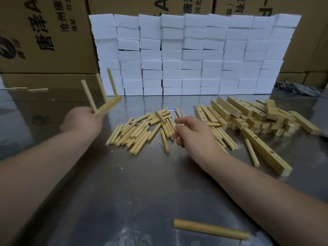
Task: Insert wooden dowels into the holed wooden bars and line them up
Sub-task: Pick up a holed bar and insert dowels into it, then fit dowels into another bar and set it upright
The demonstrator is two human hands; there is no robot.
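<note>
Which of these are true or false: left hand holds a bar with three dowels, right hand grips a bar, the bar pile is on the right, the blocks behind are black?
1. The left hand holds a bar with three dowels in it. True.
2. The right hand grips a bar. False: it hovers over the loose dowels.
3. The bar pile lies to the right. True.
4. The stacked blocks are black. False: white.

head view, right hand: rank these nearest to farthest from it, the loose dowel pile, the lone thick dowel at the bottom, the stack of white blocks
From the right hand:
1. Loose dowel pile: directly under and left of the fingers, on the table.
2. Lone thick dowel: near edge of the table, toward the person.
3. Stack of white blocks: at the back, against the cartons.
</note>
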